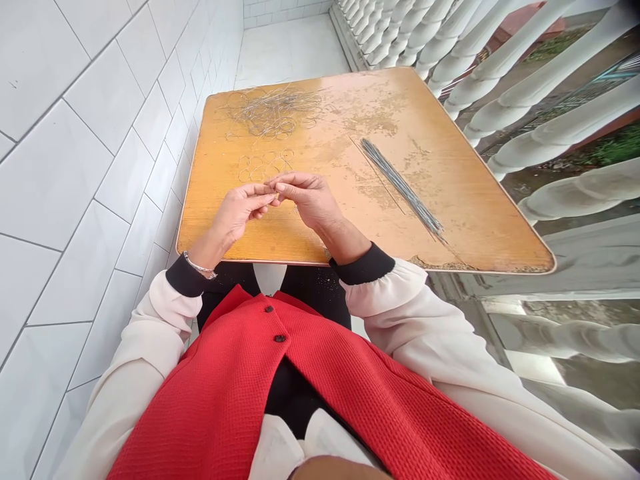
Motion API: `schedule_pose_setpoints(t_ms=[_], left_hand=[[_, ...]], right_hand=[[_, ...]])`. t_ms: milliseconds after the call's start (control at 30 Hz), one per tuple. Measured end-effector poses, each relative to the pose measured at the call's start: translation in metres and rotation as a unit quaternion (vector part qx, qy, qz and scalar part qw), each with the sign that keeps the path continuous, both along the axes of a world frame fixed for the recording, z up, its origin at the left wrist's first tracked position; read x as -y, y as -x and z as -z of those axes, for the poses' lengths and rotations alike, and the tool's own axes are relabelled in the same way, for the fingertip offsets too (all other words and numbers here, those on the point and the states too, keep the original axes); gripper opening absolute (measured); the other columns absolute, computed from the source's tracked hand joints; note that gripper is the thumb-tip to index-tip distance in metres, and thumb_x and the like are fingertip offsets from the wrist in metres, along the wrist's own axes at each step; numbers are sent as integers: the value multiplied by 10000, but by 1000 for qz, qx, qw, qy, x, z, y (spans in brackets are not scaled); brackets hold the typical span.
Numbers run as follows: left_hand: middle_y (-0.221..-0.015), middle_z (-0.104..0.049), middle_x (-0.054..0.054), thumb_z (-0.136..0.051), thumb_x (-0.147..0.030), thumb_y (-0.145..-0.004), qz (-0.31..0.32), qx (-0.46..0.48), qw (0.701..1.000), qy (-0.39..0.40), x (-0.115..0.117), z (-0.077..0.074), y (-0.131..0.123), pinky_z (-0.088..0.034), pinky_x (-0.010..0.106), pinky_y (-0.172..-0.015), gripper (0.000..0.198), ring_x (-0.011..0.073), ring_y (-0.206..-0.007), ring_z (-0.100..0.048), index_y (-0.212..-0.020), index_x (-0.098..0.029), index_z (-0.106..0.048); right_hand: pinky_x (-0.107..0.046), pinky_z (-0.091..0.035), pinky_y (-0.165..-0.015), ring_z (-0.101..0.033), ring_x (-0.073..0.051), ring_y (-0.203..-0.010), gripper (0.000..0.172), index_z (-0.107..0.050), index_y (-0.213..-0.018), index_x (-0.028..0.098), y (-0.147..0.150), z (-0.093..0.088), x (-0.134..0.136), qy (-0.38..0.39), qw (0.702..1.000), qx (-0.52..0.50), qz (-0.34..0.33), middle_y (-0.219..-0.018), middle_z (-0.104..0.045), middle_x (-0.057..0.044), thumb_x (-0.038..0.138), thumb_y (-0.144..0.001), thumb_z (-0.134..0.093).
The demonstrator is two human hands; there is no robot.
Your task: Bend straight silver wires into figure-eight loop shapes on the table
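Over the near left part of the wooden table [345, 233], my left hand [240, 208] and my right hand [313, 199] meet with their fingertips together. Both are closed in a pinch on a thin wire, which is mostly hidden by the fingers. Just beyond them lie several wire pieces bent into loops [257, 157]. A bundle of straight grey wires [403, 187] rests to the right of my right hand, with a few single strands alongside it. At the far left of the tabletop is a tangled heap of bent wires [275, 110].
A white tiled wall [115, 147] runs close along the left side. White balusters [500, 83] line the right, beyond the table's edge. The tabletop surface is worn and stained, with a chipped near edge [425, 262].
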State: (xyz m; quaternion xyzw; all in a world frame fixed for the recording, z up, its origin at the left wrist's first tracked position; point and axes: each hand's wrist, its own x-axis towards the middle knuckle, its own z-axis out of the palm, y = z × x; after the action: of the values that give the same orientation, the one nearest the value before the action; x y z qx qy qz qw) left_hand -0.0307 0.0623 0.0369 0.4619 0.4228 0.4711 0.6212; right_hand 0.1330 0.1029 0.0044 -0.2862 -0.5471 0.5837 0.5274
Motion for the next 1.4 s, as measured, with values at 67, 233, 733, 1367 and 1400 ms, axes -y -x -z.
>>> schedule_pose_setpoints(t_ms=[67, 233, 733, 1367, 1400], left_hand=[[-721, -729, 12, -667, -123, -893, -2, 1, 1000, 4, 0, 0, 3, -341, 175, -532, 74, 25, -534, -492, -856, -135, -730], [-728, -748, 24, -661, -141, -897, 14, 14, 1000, 0, 4, 11, 16, -285, 173, -477, 89, 18, -478, -437, -918, -153, -747], [-909, -806, 17, -878, -280, -704, -64, 63, 989, -117, 18, 43, 9, -433, 199, -638, 168, 96, -807, -678, -851, -238, -808], [-906, -791, -15, -838, -316, -816, -163, 123, 978, -45, 9, 51, 18, -447, 152, -637, 150, 17, -711, -637, -915, -224, -774], [-909, -788, -19, -840, -316, -814, -163, 137, 976, -45, 8, 51, 18, -450, 145, -637, 152, 12, -711, -636, -912, -223, -770]], right_hand=[[-198, -509, -617, -628, -86, -677, 235, -760, -760, 210, 0, -1, -1, 20, 1000, -4, 20, -792, -747, -5, 412, -767, -879], [-162, -490, -548, -614, -67, -638, 167, -692, -802, 196, -4, -6, -2, 109, 993, -32, 25, -839, -758, -10, 312, -885, -779], [-147, -589, -646, -695, -58, -666, 197, -681, -822, 198, 0, -1, -7, 147, 986, -73, 29, -791, -745, 16, 298, -835, -850], [-152, -572, -628, -650, -57, -617, 132, -738, -777, 173, -1, -3, -5, 155, 986, -60, 24, -761, -747, -12, 227, -826, -848], [-147, -564, -619, -644, -54, -611, 121, -740, -779, 173, 0, -4, -4, 158, 985, -63, 24, -761, -747, -10, 218, -835, -838]])
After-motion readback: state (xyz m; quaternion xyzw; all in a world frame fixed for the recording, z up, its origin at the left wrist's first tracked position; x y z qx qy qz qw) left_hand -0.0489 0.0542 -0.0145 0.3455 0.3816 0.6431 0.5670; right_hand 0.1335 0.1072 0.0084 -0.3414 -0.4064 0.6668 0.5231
